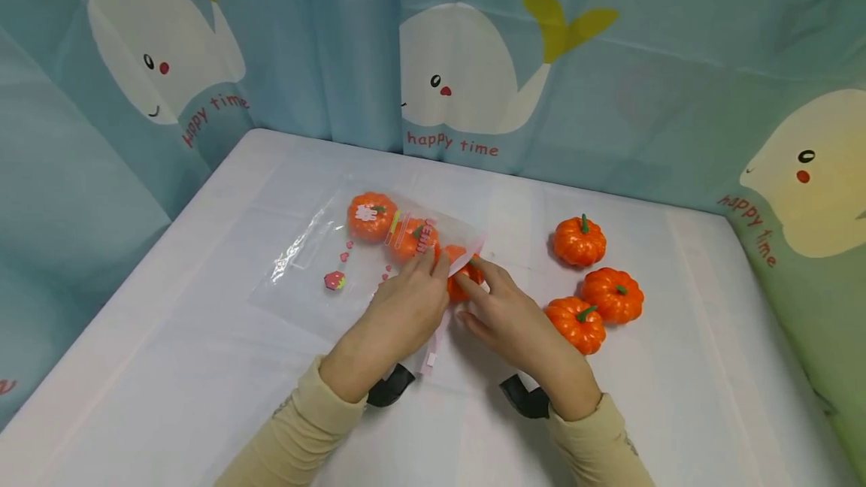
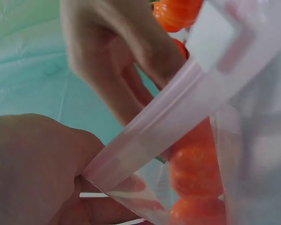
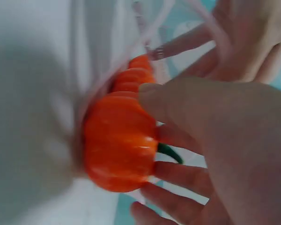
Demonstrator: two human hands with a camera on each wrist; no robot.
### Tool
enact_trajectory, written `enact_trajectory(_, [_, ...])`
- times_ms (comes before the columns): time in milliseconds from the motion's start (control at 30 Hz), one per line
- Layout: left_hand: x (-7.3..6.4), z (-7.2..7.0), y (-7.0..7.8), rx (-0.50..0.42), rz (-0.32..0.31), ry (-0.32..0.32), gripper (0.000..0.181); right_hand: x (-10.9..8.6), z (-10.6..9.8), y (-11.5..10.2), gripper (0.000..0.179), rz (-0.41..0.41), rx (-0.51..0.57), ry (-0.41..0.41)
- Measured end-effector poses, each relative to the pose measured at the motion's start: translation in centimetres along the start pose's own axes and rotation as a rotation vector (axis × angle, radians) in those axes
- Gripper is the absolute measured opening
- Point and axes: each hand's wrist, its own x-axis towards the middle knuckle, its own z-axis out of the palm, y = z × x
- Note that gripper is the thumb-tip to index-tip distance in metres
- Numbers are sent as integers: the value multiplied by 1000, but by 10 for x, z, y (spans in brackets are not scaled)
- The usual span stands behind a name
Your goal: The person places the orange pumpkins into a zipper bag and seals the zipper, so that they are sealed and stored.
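Note:
A clear plastic zip bag (image 1: 307, 276) with pink prints lies on the table, its mouth toward the right. Two orange toy pumpkins (image 1: 372, 216) are inside it. At the mouth my left hand (image 1: 409, 299) pinches the bag's pink zip edge (image 2: 145, 131). My right hand (image 1: 510, 318) holds another toy pumpkin (image 3: 122, 143) partly within the mouth, thumb on its upper side and fingers by its green stem (image 3: 170, 152). The plastic partly covers this pumpkin in the head view.
Three more orange pumpkins (image 1: 612, 295) sit on the white table (image 1: 690, 397), right of my right hand. Behind the table hangs a blue curtain (image 1: 358, 43) with whale prints. Black straps (image 1: 391, 388) are at both wrists.

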Motion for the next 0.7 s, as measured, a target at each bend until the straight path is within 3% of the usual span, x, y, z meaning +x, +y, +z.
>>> enact_trajectory(267, [-1,1,-4,-22,30,69,49,-3,-8,1,55,0,3,-60])
enact_trajectory(500, [0,-1,-8,-103,14,29,47,-5,-10,-3,51,-1,26,-118])
enact_trajectory(700, [0,-3,-11,-163,48,1,48,-1,0,-5,60,-9,51,-95])
